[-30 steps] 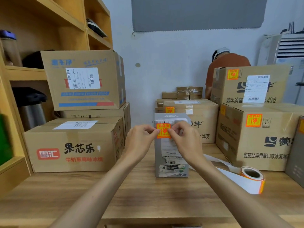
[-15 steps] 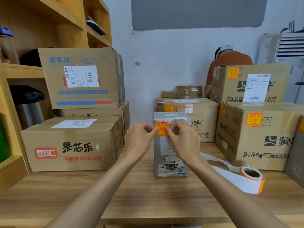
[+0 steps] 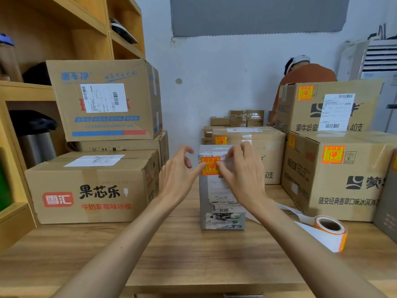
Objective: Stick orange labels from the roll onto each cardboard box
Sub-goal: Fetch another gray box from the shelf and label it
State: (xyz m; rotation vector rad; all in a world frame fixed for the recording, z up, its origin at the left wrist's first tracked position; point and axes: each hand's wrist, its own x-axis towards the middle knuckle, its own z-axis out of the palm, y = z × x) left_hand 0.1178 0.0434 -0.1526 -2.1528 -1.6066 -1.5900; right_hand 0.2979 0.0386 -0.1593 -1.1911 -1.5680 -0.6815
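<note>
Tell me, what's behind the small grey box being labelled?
A cardboard box with its own orange label stands behind the grey box; smaller parcels sit farther back. The grey box and right hand hide its lower left.

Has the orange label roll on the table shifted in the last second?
No. The orange label roll keeps its spot beside the right-hand brown cardboard box.

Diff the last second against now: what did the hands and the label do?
Both hands let go of their pinch on the orange label. The left hand opened, fingers spread, with one fingertip touching the label's left edge. The right hand flattened over its right side, pressing it against the grey box. Label, box, label roll and surrounding cartons kept their places.
</note>
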